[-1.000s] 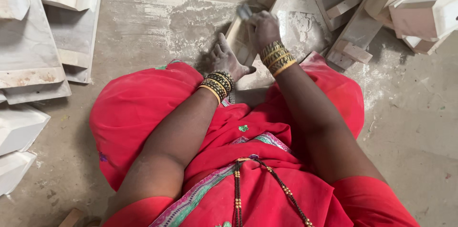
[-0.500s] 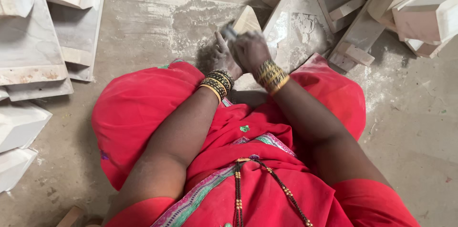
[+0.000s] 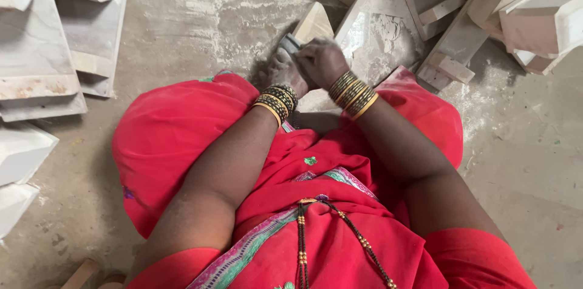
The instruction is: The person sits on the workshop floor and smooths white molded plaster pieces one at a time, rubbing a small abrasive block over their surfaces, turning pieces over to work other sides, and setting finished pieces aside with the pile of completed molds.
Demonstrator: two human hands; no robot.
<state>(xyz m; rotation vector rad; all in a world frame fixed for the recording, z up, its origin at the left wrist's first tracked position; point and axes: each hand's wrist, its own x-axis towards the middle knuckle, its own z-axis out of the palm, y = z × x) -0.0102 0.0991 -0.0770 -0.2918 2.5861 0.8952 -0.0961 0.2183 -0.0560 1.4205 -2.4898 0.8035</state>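
A small grey block is gripped by the right hand; beside it, the left hand is pressed, fingers curled, against a pale slab.

A dusty grey concrete floor carries pale cast slabs stacked at the left, white moulded pieces below them, and a jumble of wooden mould frames at the upper right.
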